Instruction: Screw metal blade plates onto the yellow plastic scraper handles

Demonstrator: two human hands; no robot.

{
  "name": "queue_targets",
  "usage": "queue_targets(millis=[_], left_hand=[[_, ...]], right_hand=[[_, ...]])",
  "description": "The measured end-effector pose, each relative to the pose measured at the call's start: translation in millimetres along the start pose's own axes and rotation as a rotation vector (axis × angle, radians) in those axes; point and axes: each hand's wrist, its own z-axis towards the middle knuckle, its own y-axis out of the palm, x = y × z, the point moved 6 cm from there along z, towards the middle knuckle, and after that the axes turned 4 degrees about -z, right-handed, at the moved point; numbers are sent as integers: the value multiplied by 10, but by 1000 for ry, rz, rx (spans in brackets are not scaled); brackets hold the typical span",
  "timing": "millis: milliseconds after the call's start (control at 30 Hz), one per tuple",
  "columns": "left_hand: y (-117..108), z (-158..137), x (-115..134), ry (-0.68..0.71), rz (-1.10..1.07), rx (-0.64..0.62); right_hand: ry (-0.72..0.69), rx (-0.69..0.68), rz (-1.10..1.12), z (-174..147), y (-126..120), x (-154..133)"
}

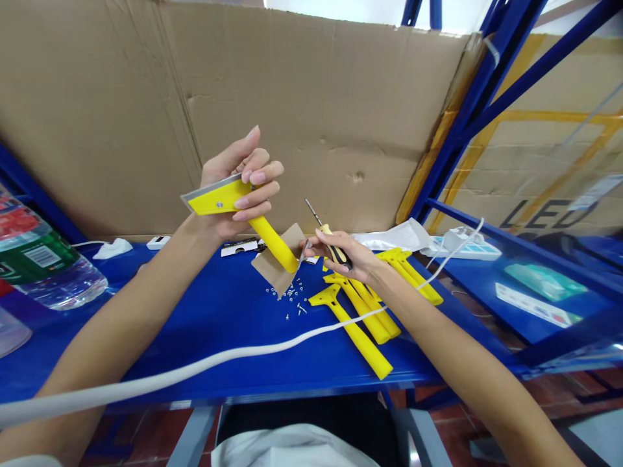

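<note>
My left hand [224, 170] is raised in front of the cardboard and closed around a yellow scraper [275, 245]. A grey metal blade lies along the scraper's head, where one screw shows, and the handle slants down to the right. My right hand [357, 254] grips a screwdriver [341, 256] with a cream and black handle, its shaft pointing up and left. A thin grey metal piece [304, 250] shows at the right fingertips; I cannot tell its exact kind. Below lie small loose screws [291, 293] beside a piece of brown cardboard [272, 271]. Several yellow scraper handles [360, 334] rest to the right.
A white cable [233, 355] crosses in front of the blue table [209, 324]. A large bottle [46, 253] stands at the left. At the right are a white power strip [467, 246] and a blue metal frame [467, 123]. Tall cardboard [302, 97] closes off the back.
</note>
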Motion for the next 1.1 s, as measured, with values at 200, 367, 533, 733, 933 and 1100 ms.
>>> queue_targets(millis=[200, 367, 533, 733, 933, 1100], left_hand=[[43, -33, 36, 17, -62, 5], [103, -92, 70, -41, -372, 40], [195, -151, 71, -101, -672, 60], [185, -152, 61, -69, -770, 118], [98, -114, 53, 1, -839, 202], [-27, -95, -2, 24, -835, 265]], right_hand=[[-22, -23, -3, -23, 21, -25], [-14, 62, 58, 20, 0, 17], [-17, 10, 122, 10, 52, 27], [-100, 56, 103, -19, 114, -5], [-255, 140, -158, -53, 156, -47], [-149, 192, -279, -59, 178, 33]])
